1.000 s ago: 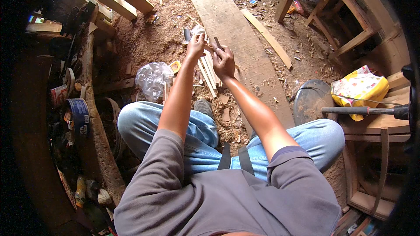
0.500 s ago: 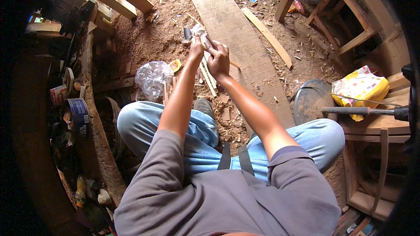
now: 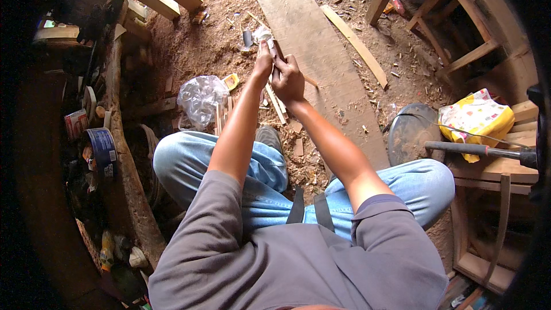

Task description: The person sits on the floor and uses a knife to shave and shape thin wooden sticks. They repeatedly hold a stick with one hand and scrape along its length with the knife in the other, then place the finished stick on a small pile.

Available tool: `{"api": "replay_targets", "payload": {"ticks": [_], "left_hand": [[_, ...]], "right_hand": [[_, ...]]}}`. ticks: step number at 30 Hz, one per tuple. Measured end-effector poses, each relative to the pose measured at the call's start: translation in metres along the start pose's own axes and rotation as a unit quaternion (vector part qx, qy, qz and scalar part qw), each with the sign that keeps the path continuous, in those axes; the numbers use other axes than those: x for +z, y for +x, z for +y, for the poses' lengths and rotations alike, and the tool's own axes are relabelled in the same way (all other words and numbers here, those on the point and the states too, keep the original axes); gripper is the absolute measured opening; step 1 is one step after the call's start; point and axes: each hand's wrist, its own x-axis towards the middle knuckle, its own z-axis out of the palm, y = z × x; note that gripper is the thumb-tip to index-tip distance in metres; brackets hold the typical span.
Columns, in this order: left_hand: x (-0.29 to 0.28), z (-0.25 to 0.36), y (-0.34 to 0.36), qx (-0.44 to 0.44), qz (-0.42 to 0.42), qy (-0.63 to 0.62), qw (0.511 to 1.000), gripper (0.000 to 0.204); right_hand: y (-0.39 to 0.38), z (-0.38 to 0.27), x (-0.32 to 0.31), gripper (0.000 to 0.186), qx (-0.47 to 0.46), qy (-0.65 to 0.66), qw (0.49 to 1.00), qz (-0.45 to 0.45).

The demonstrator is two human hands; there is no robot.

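Out ahead of my knees, both hands meet at the left edge of a long wooden board. My left hand is closed at a crumpled whitish piece, plastic or paper, I cannot tell which. My right hand is closed around a dark, narrow piece that slants up against the whitish one. What it is does not show clearly. A thin brown stick pokes out beside my right hand. A small grey, curved piece lies just left of the whitish piece.
Thin wood strips lie under my forearms, a clear plastic bag to the left. A pale slat lies right of the board. Wooden frames stand far right, a yellow-and-white bag nearer. Shavings cover the ground.
Both hands have shifted very slightly to the right, still together and closed. The whole view has moved a little; nothing has been let go.
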Motion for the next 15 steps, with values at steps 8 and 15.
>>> {"api": "replay_targets", "payload": {"ticks": [8, 15], "left_hand": [[0.002, 0.021, -0.029, -0.009, -0.018, 0.026, 0.999, 0.078], [-0.002, 0.011, -0.016, 0.022, -0.057, -0.01, 0.998, 0.073]], "right_hand": [[0.002, 0.011, -0.007, 0.038, 0.089, 0.003, 0.994, -0.07], [-0.006, 0.024, -0.005, 0.045, -0.005, 0.033, 0.999, -0.018]]}}
